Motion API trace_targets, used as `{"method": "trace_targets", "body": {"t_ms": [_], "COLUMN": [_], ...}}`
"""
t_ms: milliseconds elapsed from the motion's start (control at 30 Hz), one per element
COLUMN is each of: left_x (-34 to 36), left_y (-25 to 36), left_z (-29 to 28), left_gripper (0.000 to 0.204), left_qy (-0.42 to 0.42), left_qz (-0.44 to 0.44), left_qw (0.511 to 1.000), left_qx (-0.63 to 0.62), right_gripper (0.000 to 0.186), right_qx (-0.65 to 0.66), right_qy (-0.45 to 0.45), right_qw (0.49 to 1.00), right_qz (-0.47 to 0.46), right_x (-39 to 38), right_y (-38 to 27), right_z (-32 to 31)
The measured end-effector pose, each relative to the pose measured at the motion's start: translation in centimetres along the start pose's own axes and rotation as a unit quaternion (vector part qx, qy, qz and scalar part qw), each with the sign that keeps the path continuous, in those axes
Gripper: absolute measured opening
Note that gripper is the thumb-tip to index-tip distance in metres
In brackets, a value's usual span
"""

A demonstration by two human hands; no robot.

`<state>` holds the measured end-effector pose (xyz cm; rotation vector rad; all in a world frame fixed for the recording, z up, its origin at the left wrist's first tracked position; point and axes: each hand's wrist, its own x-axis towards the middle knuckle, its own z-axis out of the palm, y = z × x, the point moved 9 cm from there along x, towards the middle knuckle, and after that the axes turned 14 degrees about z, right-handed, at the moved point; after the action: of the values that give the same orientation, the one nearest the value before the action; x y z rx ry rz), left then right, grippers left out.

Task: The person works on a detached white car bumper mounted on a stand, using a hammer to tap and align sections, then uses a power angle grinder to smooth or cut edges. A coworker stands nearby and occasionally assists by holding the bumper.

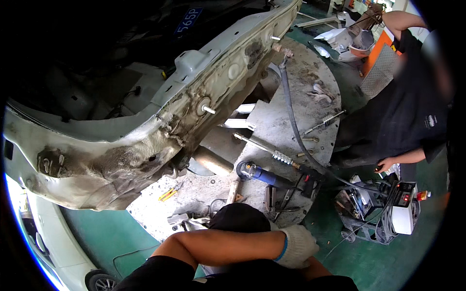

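My left forearm reaches across in front of me to the right. My left hand (297, 246) wears a white knit glove with a blue cuff and lies over or against my right forearm (316, 269). The glove's fingers turn downward, and their grip is not clear. My right hand is hidden behind the left glove and arm. Just beyond the left forearm is a dark rounded shape (240, 218) that I cannot make out. Nearest ahead on the pale platform (310, 72) lie a blue angle grinder (266, 176), a hammer (177, 219) and yellow-handled pliers (169, 194).
A stripped, dented car body (131, 150) overhangs the platform from the left. A grey hose (292, 114) crosses the platform near a metal pulling rod (267, 149). At right, another person (388, 111) stands by a tool cart (374, 208). A white car (53, 233) stands at lower left.
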<state>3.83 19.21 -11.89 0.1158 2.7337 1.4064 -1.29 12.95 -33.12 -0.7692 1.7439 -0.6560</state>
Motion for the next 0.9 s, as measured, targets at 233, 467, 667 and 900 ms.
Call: {"method": "trace_targets", "body": {"t_ms": [233,467,667,900], "left_x": [0.7,0.7,1.3,2.6], "left_y": [-0.5,-1.3,-2.6,-3.2], "left_z": [-0.9,-1.1,-0.8,-1.0], "left_gripper": [0.048,0.045,0.042,0.044], "left_qy": [0.038,0.028,0.031,0.017], "left_qz": [-0.002,-0.042,-0.058,-0.069], "left_qw": [0.999,0.998,0.997,0.997], "left_qx": [0.024,0.023,0.047,0.040], "right_gripper": [0.035,0.038,0.040,0.028], "right_qx": [-0.140,-0.169,-0.155,-0.246], "right_qy": [-0.082,-0.130,-0.121,-0.028], "right_qw": [0.977,0.961,0.964,0.968], "right_qz": [0.135,0.178,0.181,0.034], "right_x": [-0.9,-1.2,0.2,4.6], "right_y": [11.1,14.2,14.3,19.0], "right_z": [2.7,4.2,3.3,3.7]}}
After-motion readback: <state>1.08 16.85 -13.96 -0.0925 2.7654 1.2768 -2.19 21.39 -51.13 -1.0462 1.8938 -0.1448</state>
